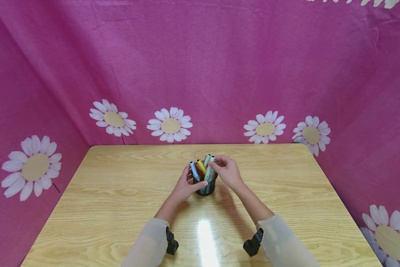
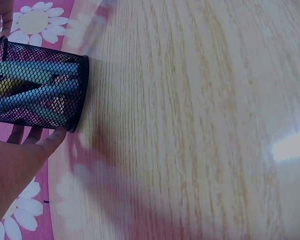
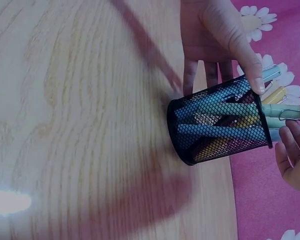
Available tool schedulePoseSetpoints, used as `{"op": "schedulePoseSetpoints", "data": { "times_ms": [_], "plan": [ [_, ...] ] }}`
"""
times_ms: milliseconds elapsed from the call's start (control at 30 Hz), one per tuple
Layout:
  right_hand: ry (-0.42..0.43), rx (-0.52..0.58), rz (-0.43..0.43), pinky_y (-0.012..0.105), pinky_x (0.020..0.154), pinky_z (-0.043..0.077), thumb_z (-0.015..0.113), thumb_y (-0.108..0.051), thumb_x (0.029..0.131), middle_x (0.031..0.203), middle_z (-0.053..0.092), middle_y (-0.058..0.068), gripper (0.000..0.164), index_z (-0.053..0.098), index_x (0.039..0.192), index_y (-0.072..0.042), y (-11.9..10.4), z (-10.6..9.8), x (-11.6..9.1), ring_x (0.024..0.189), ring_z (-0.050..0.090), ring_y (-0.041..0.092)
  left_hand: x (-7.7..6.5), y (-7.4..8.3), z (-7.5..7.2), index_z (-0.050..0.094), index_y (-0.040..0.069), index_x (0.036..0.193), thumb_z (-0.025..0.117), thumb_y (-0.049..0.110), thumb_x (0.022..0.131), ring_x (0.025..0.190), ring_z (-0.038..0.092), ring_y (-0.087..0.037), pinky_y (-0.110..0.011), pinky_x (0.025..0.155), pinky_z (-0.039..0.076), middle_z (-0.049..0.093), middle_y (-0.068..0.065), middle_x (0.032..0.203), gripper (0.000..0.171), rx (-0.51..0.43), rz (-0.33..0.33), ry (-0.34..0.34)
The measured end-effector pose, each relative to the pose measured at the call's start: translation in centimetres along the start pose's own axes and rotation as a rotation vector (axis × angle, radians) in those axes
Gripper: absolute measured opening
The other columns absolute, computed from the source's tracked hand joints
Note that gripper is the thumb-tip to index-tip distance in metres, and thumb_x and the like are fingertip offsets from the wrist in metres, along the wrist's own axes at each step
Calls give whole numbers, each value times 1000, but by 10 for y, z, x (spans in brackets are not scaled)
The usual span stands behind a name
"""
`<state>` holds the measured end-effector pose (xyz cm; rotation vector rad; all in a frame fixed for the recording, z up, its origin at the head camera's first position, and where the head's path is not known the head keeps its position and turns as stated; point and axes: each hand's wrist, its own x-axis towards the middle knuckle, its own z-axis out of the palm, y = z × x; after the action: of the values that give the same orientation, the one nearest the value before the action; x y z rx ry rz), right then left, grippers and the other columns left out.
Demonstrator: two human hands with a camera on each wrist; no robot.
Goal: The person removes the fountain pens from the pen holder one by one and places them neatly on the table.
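A black mesh pen cup (image 1: 205,190) stands upright on the table, holding several pens. My left hand (image 1: 183,188) grips the cup from the left, its thumb at the rim and its fingers round the side. In the right wrist view, the left thumb (image 3: 250,70) lies over the rim. At the cup's right, my right hand (image 1: 230,173) pinches the upper end of a pale green pen (image 1: 209,170) whose lower part is inside the cup. A blue pen (image 1: 194,171), a yellow pen (image 1: 201,166) and another pale green pen (image 1: 207,159) stick out beside it.
The cup stands on a light wood-grain table (image 1: 126,193) with a bright glare patch near the front. A pink curtain (image 1: 213,74) with white daisies hangs behind the table and along both sides. Black wrist cameras are strapped at both sleeves.
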<state>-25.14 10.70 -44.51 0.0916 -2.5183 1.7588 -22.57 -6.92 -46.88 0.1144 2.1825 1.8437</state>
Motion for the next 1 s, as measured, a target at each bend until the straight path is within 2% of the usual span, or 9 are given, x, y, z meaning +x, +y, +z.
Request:
{"op": "schedulePoseSetpoints", "data": {
  "times_ms": [167,267,400,500,633,733,833,1000],
  "plan": [
    [31,75,5,19,67,48,68,-18,85,88,67,13,26,66,103,1,-6,-3,2,73,57,5,0,0,0,14,14,150,72,21,82,135,34,-38,-50,106,36,33,-17,148,89,10,1,9],
    [54,111,1,21,67,50,66,-17,87,85,67,10,26,65,103,2,-7,-5,5,72,61,7,2,-3,1,15,15,150,73,21,81,135,33,-38,-51,106,35,33,-16,148,90,2,-3,16],
    [69,154,-10,25,67,53,64,-18,89,87,68,12,26,65,105,2,-9,-9,8,74,68,16,11,-17,3,18,18,150,74,21,80,134,36,-37,-51,104,37,37,-14,145,90,-4,38,34],
    [72,185,-15,30,70,55,63,-19,90,90,67,16,28,64,107,3,-12,-14,11,74,68,15,18,-28,4,19,21,149,75,23,79,132,38,-35,-49,103,39,39,-11,143,89,2,73,47],
    [112,245,-7,32,69,55,63,-17,89,80,66,2,26,63,106,3,-15,-19,12,70,66,10,20,-33,5,20,23,148,76,24,78,133,39,-33,-48,105,38,40,-9,144,89,2,71,53],
    [148,290,-4,26,64,54,63,-15,89,73,62,-11,24,62,105,2,-17,-21,12,67,64,6,20,-32,5,20,23,149,76,25,78,133,38,-33,-48,105,37,39,-9,144,90,6,68,51],
    [169,317,-10,21,60,52,62,-15,90,73,62,-12,24,61,106,3,-18,-25,14,65,62,3,20,-32,4,19,22,149,76,26,78,132,39,-34,-48,105,37,40,-9,144,90,11,74,51],
    [197,341,-14,19,58,51,61,-15,90,72,61,-11,24,61,106,3,-19,-30,17,65,62,6,21,-32,3,18,17,149,75,24,79,131,40,-35,-48,106,37,40,-11,143,91,23,86,54]
  ]
}}
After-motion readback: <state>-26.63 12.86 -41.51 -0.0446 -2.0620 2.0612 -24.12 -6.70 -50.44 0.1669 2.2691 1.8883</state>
